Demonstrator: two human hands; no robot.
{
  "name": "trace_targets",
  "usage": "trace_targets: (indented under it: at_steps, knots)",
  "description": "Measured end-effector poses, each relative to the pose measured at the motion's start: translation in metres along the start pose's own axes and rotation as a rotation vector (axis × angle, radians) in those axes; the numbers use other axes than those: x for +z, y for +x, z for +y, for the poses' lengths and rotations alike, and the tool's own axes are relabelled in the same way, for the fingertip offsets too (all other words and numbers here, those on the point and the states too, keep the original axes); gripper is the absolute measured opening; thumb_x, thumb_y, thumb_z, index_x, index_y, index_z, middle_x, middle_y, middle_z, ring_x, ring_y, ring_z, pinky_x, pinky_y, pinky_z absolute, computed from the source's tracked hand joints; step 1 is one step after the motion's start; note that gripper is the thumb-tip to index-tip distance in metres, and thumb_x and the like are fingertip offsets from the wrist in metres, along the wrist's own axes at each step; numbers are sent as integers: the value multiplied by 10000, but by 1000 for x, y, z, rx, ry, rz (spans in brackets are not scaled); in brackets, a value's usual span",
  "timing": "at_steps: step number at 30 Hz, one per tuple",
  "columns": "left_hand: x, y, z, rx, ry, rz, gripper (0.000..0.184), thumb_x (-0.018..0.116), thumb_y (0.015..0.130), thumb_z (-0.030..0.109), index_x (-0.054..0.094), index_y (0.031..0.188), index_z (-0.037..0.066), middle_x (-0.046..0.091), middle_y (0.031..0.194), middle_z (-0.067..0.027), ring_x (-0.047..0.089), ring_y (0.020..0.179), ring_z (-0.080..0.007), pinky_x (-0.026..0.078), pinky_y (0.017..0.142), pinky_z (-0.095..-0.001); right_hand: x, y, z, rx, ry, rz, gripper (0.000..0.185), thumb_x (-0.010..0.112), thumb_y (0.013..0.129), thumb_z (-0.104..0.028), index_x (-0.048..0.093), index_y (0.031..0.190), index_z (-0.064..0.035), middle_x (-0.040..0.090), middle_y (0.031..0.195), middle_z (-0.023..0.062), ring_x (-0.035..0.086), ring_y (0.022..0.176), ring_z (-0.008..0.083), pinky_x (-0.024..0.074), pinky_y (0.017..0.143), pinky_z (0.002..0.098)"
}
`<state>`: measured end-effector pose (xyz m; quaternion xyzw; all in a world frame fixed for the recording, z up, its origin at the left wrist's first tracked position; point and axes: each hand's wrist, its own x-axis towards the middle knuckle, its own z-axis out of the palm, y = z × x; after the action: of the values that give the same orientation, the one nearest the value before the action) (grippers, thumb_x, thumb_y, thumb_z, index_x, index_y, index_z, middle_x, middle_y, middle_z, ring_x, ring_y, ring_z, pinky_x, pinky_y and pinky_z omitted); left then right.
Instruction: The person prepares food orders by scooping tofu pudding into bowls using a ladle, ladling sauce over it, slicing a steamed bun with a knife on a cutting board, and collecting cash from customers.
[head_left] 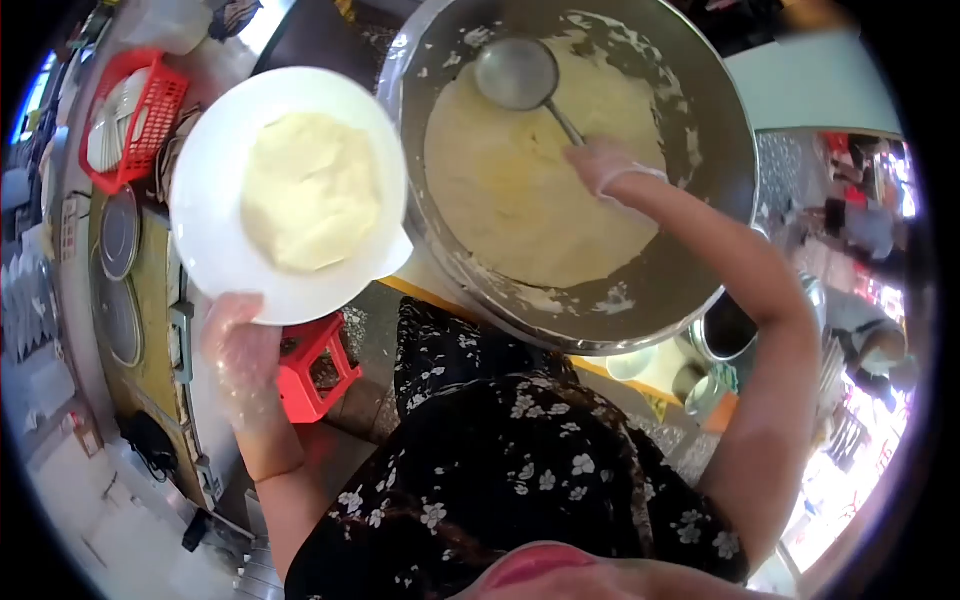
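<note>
My left hand (240,345), in a clear plastic glove, grips the near rim of a white bowl (205,190). A pale yellow, smooth mass (315,190) lies in the middle of that bowl. My right hand (610,165), gloved as well, is closed round the handle of a metal ladle (517,75). The ladle's round head is over the pale batter-like mass (540,210) in a large steel mixing bowl (720,120); whether it touches the surface I cannot tell. Smears of the mass cling to the steel wall.
A red plastic stool (318,370) stands on the floor below the white bowl. At the far left a red basket (160,115) holds white dishes. Round metal lids (120,235) lie on the left counter. Several metal containers (730,325) stand right of the steel bowl.
</note>
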<state>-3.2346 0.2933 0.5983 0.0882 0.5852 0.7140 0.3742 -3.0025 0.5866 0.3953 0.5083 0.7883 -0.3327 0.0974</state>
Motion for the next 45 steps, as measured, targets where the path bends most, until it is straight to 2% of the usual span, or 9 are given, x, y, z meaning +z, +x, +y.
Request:
trace_targets:
  at_steps: [3,10,12,21,31,40,42,43,45]
  knots:
    - [-7,-4,3,3,70,68,432,534,669,49,523,1075,-97,589,1018,-161,574,990,-252,433,929,-386,4,5,-7,-17,72,-61,391,455,835,-312,639,868,31,630,894,260,617,860,398,475,753,452]
    - [-19,-7,0,22,30,93,423,538,662,35,527,1062,-101,587,1002,-164,589,965,-255,467,890,-387,25,-5,-18,-21,65,-163,367,458,843,-283,635,835,38,633,818,257,637,727,369,492,688,430]
    - [-19,-13,2,24,24,83,424,538,658,24,527,1061,-106,588,1005,-164,598,941,-257,475,885,-385,34,-15,-13,-386,-169,-208,368,470,840,-291,626,810,41,628,731,218,629,637,349,492,641,428]
    - [-6,-18,-4,-3,43,14,491,533,655,17,486,1125,-118,575,1071,-186,588,999,-281,471,901,-395,-34,-64,-3,-47,298,-799,283,527,854,-328,469,814,-53,461,565,38,403,376,133,366,383,294]
    - [17,-23,-14,-130,114,-222,574,513,704,58,383,1237,-113,524,1151,-228,585,1003,-332,533,820,-448,-208,-211,-41,144,276,-470,248,602,787,-250,542,754,-12,417,471,-32,382,343,59,279,284,209]
    - [95,-17,-49,-273,73,-520,582,454,728,41,323,1259,-157,496,1186,-272,574,1021,-406,554,784,-501,-186,-231,-40,114,281,-468,274,589,847,-272,496,736,-39,449,503,-16,384,356,51,294,295,191]
    - [101,-19,-55,-233,104,-499,593,449,723,32,310,1270,-153,495,1186,-275,575,1012,-411,556,771,-516,-173,-229,-27,159,210,-427,285,544,885,-287,515,822,-10,475,531,22,445,405,134,393,389,247]
    - [99,-18,-57,-267,60,-461,558,476,721,33,372,1245,-129,506,1181,-256,590,990,-384,565,746,-495,-159,-224,-12,-203,-52,57,306,538,890,-289,523,867,15,535,589,84,518,485,226,429,450,322]
    - [93,-15,-56,-248,69,-458,492,495,719,39,430,1184,-108,529,1148,-233,595,975,-358,553,769,-483,-158,-214,3,-307,-158,360,348,506,905,-292,520,989,45,594,766,260,583,702,435,454,628,467]
